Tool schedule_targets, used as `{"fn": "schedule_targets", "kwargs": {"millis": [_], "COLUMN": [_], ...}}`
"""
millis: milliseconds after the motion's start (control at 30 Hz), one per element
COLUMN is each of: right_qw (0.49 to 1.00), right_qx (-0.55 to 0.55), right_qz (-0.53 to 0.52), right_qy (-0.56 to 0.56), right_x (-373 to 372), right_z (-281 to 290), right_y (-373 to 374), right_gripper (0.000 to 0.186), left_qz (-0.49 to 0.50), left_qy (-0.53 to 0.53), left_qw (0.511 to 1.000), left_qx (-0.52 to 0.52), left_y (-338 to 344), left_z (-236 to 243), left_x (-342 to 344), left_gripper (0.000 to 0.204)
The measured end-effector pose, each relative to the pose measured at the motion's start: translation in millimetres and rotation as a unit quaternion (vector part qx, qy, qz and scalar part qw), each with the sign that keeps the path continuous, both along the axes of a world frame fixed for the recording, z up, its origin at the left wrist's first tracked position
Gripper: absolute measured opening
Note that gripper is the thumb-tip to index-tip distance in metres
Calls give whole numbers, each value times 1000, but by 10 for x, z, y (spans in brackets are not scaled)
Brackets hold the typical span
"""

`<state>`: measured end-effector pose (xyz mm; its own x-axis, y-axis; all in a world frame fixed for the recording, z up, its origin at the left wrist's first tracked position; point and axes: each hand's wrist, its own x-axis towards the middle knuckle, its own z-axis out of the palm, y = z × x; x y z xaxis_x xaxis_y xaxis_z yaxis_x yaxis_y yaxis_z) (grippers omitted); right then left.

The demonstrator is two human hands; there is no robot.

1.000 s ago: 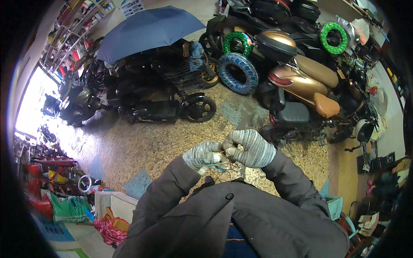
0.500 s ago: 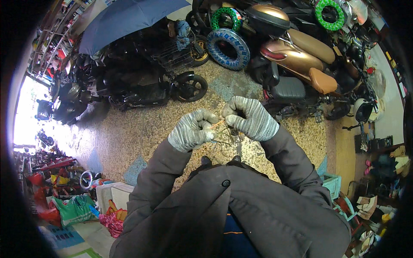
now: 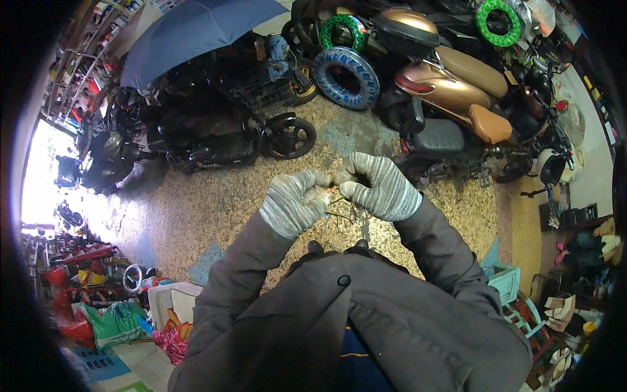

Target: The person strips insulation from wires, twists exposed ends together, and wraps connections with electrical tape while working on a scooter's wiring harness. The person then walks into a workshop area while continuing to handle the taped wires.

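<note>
In front of my body I hold both hands up, in grey striped knit work gloves. My left hand (image 3: 297, 202) pinches one side of a small bunch of thin wires (image 3: 341, 217). Opposite it, my right hand (image 3: 382, 189) is closed on the same bunch, thumb against forefinger. The fingertips of the two hands nearly meet. A short orange strand shows between them, and dark strands dangle below. Where the wires end inside my fingers is hidden.
Parked black scooters (image 3: 215, 140) stand ahead left under a dark umbrella (image 3: 196, 39); a gold scooter (image 3: 450, 85) is ahead right. A patterned ring-shaped tube (image 3: 346, 78) leans between them. Bags (image 3: 114, 321) lie lower left, and a pale green stool (image 3: 503, 282) lower right.
My left hand has moved slightly right, closer to my right hand. Less of the orange strand shows between them. Both hands still hold the wires.
</note>
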<state>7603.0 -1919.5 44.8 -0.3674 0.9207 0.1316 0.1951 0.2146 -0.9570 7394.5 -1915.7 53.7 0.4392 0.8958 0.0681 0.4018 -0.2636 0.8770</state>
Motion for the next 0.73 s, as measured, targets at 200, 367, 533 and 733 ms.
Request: {"fn": "schedule_targets", "kwargs": {"millis": [200, 367, 533, 733], "right_qw": [995, 995, 996, 996], "right_qx": [71, 65, 58, 71], "right_qz": [59, 75, 62, 56], "right_qy": [22, 21, 14, 9], "right_x": [-25, -23, -46, -27], "right_z": [73, 147, 143, 103], "right_y": [17, 23, 13, 41], "right_gripper": [9, 8, 9, 15], "left_qz": [-135, -139, -121, -104], "left_qy": [-228, -260, -295, -330], "left_qw": [913, 871, 861, 836], "left_qx": [-309, -394, -395, -425], "left_y": [131, 218, 225, 212], "left_z": [-176, -216, -228, -207], "left_x": [-135, -268, -318, -311], "left_gripper": [30, 31, 33, 46]}}
